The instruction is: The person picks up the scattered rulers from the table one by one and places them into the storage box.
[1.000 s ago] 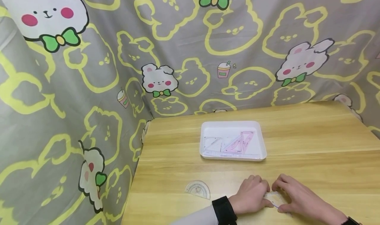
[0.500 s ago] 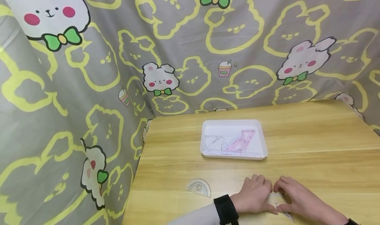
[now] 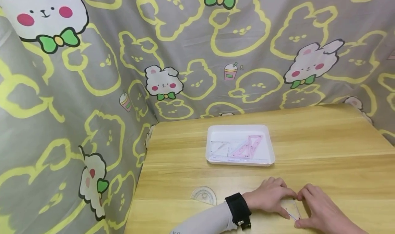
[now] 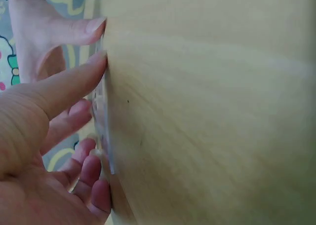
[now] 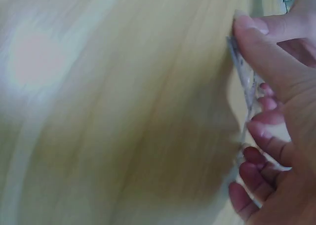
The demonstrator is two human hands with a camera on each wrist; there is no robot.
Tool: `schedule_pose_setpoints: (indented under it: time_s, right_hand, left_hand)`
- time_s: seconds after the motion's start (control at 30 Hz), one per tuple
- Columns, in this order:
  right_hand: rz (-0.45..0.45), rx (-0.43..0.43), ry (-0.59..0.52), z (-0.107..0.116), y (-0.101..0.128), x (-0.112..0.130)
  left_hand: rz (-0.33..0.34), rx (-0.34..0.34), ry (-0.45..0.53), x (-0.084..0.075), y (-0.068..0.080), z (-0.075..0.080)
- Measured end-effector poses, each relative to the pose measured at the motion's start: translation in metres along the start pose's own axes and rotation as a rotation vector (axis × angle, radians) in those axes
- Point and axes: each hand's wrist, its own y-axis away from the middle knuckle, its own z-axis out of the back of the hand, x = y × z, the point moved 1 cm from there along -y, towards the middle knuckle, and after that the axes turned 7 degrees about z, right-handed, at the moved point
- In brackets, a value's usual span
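Observation:
Between my two hands, near the table's front edge in the head view, is a small clear plastic set square [image 3: 292,209] with dark printed marks. My left hand [image 3: 271,196] grips its left side, thumb near the front and fingers at the back. From the right, my right hand [image 3: 322,210] pinches the opposite side with thumb and fingertips. In the right wrist view the set square [image 5: 241,69] shows nearly edge-on beside the thumb, tilted off the wood. A clear protractor [image 3: 204,195] lies flat, left of my left forearm. The fingers cover part of the set square.
Farther back stands a white tray [image 3: 240,128] holding a clear set square [image 3: 219,148], pink set squares [image 3: 253,146] and a clear ruler [image 3: 247,160]. The wooden table [image 3: 336,141] meets a patterned grey curtain [image 3: 197,48] behind and at the left.
Both hands have shifted right with the set square and spread slightly, so more of it shows. The protractor and tray stay in place.

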Motion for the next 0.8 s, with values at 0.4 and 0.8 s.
schedule_pose_setpoints:
  time_s: [0.4,0.8]
  right_hand:
    - [0.033,0.039,-0.318,0.0,-0.004,-0.001]
    - [0.068,-0.008,-0.674,0.004,-0.027,0.005]
  left_hand:
    - [0.0,-0.039,0.081,0.002,-0.005,0.003]
    - [0.034,-0.094,0.39,0.027,0.009,0.014]
